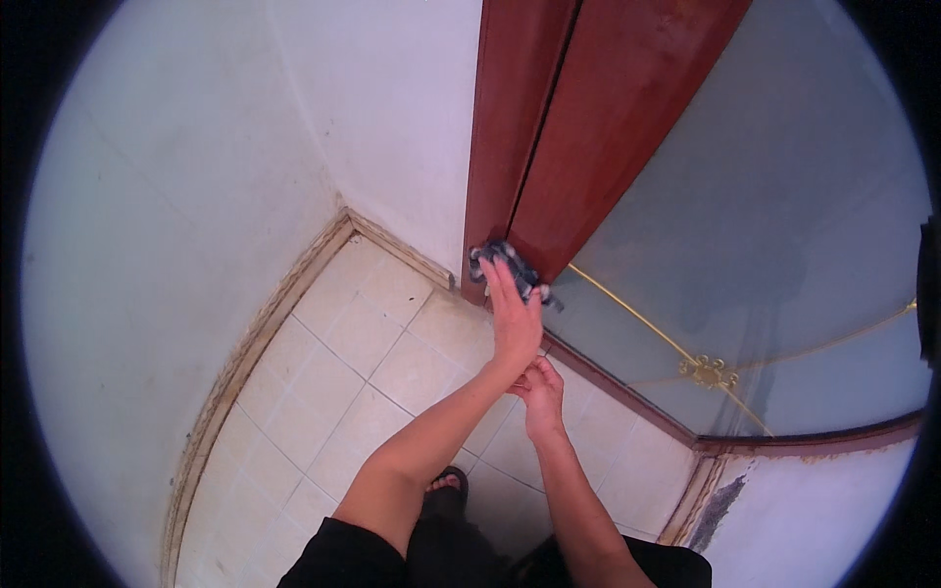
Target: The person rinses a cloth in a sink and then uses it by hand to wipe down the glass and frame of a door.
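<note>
My left hand (515, 323) reaches forward and presses a grey cloth (510, 263) against the lower edge of a red-brown wooden door (598, 108), where it meets the door frame (495, 137). The fingers lie flat over the cloth, which bunches out above and to the right of them. My right hand (541, 392) hangs just below the left wrist with its fingers curled and nothing visible in it.
The door has a frosted glass panel (774, 245) with gold lines and a gold ornament (708, 370). White walls (176, 196) meet at a corner on the left. Cream floor tiles (343, 372) lie below. My foot in a dark sandal (446, 485) stands near the bottom.
</note>
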Tool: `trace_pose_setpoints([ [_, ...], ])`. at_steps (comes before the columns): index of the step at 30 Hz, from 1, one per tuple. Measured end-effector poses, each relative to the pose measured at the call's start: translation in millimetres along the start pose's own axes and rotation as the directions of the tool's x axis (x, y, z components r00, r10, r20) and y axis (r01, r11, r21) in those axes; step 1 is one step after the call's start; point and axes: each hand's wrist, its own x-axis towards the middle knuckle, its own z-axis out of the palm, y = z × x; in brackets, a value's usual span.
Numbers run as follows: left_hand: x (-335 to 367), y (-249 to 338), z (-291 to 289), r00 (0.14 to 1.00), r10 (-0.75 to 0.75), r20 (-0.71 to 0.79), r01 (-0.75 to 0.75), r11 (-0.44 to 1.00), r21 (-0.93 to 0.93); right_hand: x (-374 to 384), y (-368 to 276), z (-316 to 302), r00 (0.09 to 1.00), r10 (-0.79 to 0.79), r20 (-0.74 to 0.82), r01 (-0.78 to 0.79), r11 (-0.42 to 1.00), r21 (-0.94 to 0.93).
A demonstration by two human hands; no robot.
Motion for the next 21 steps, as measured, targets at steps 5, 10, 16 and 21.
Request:
trace_pose_setpoints([
  [5,-1.8,17.6,2.2,0.973,-0.226,0.041,0.228,0.933,-0.278,-3.5,13.5,-11.5,0.996,0.029,-0.083,-0.03,1.0,-0.006],
  [10,33.0,63.2,-11.1,0.855,0.514,0.067,-0.518,0.849,0.102,-1.7,-16.5,2.0,0.995,-0.086,-0.054,0.084,0.996,-0.031],
  [16,31.4,-4.0,-24.6,0.66,0.679,0.322,-0.748,0.552,0.367,28.4,-42.1,-8.8,0.93,-0.035,0.367,0.239,0.815,-0.527],
  [21,-22.3,-48.9,-51.5,0.807,0.329,0.49,-0.468,0.862,0.192,-4.9,-47.2,-54.6,0.777,0.192,0.599,0.553,0.246,-0.796],
])
